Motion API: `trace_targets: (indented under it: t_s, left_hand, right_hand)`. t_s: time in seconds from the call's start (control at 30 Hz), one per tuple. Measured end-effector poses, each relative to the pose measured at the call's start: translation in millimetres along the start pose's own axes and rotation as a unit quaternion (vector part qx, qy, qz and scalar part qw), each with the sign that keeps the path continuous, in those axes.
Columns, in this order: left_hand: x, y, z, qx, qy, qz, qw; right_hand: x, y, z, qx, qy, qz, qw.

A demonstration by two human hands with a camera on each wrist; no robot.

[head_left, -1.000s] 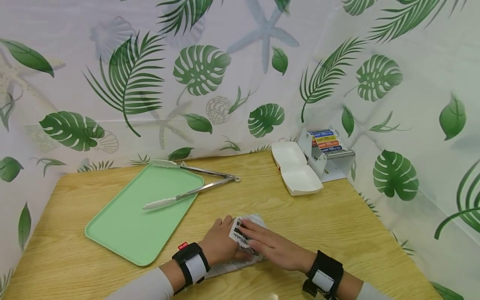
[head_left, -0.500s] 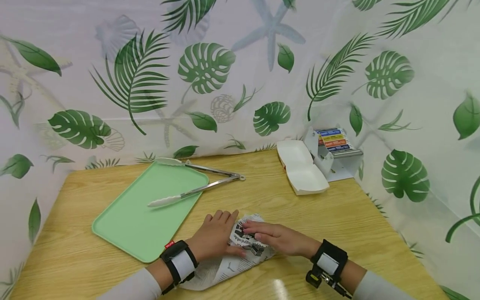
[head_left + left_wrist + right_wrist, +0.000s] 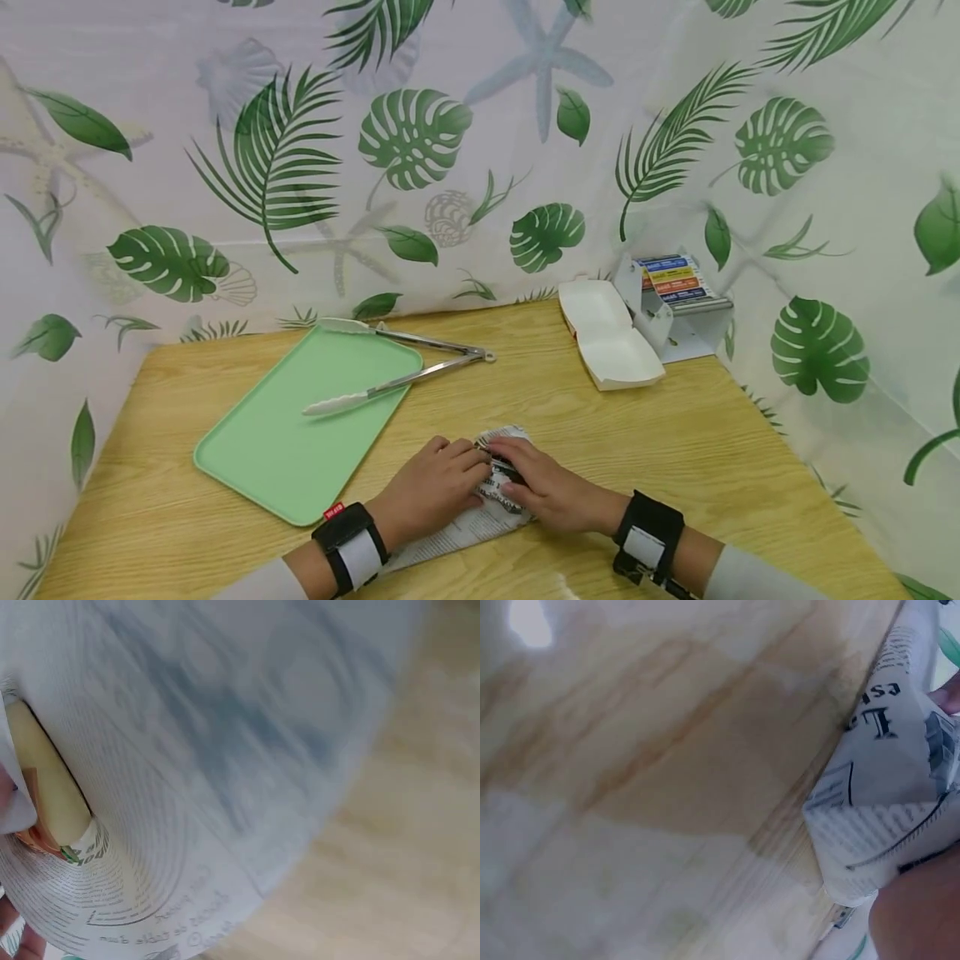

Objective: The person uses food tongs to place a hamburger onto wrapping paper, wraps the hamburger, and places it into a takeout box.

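Newsprint-patterned wrapping paper (image 3: pixel 472 529) lies partly folded on the table at the front middle, bunched up between both hands. A loose flap of it runs out under my left wrist. In the left wrist view, the open end of the paper shows a sandwich (image 3: pixel 56 776) with pale bread, a pinkish-orange filling and a bit of green. My left hand (image 3: pixel 435 487) holds the bundle's left side with curled fingers. From the right, my right hand (image 3: pixel 555 492) curves its fingers over the top and grips the folded paper. Most of the sandwich is hidden by the wrapping.
At the left is a light green tray (image 3: pixel 270 450), with metal tongs (image 3: pixel 431 367) lying spread across its right edge. An opened white paper box (image 3: pixel 615 346) sits at the back right, beside a metal dispenser (image 3: pixel 671 308) holding a roll of coloured labels.
My left hand spread flat beside the bundle, then drew its fingers in against the paper. My right hand's flat fingers have curled over the bundle. The loose flap is more covered than half a second ago.
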State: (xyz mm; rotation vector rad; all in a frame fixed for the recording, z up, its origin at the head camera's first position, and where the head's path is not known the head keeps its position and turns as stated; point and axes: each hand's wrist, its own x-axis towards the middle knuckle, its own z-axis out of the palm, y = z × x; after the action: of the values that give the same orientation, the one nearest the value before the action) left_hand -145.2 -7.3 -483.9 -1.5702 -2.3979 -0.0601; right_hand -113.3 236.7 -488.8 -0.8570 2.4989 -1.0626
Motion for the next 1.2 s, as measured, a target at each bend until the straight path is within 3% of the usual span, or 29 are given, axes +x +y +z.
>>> trace_targets:
  t_s: [0.1,0.17,0.23,0.3,0.4,0.57,0.67,0.8,0.83,0.87,0.9,0.97,1.07,1.13,1.2]
  left_hand:
    - [0.0,-0.5,-0.8,-0.016,-0.019,0.019,0.9995]
    - [-0.3,-1.7,-0.7,-0.024,-0.034,0.029,0.9987]
    - [0.4,-2.7,0.5,-0.031,-0.038,0.036,0.9982]
    - [1.3,-3.3,2.3,-0.035,-0.027,0.042,0.9982]
    - [0.1,-3.7,4.1,-0.047,0.000,0.047,0.9978]
    - [-0.1,-1.8,5.0,-0.042,0.017,0.049,0.9978]
    - [1.1,0.3,4.4,-0.028,0.003,0.045,0.9986]
    - [1.6,1.9,3.6,-0.014,-0.008,0.041,0.9990]
    - [1.5,2.0,4.3,-0.011,-0.008,0.040,0.9991]
    - [1.6,2.1,4.7,-0.009,-0.007,0.040,0.9991]
    - [1.5,2.1,5.2,-0.007,-0.004,0.040,0.9992]
    - [1.2,2.1,5.8,-0.006,0.004,0.043,0.9991]
    - [1.0,1.3,6.4,-0.004,0.018,0.051,0.9985]
    - [1.0,0.4,6.7,-0.004,0.025,0.054,0.9982]
    - [2.4,0.5,7.6,-0.007,0.030,0.056,0.9979]
  right_hand:
    - [-7.6,0.2,-8.3,0.057,0.009,0.020,0.9982]
    - [-15.2,0.6,-12.8,0.053,0.021,0.033,0.9979]
    - [-24.3,1.3,-13.8,-0.009,0.033,0.043,0.9985]
    - [-31.9,0.8,-10.8,-0.098,0.049,0.048,0.9928]
    - [-36.9,-2.8,-0.7,-0.206,0.083,0.034,0.9746]
    - [-40.4,-9.9,12.4,-0.284,0.129,0.011,0.9501]
    - [-44.4,-8.4,14.1,-0.365,0.123,-0.042,0.9219]
    - [-52.3,-4.1,9.3,-0.445,0.103,-0.147,0.8772]
    - [-54.7,-3.0,8.0,-0.446,0.101,-0.166,0.8734]
    - [-57.3,-2.1,6.2,-0.441,0.102,-0.182,0.8730]
    - [-59.6,-1.5,4.3,-0.424,0.109,-0.191,0.8787]
    - [-62.4,-1.0,1.4,-0.364,0.139,-0.187,0.9015]
    - [-56.6,-4.5,-7.4,-0.264,0.178,-0.146,0.9366]
    - [-44.3,-7.2,-14.5,-0.215,0.170,-0.109,0.9557]
    - [-29.8,-7.2,-21.5,-0.207,0.118,-0.078,0.9680]
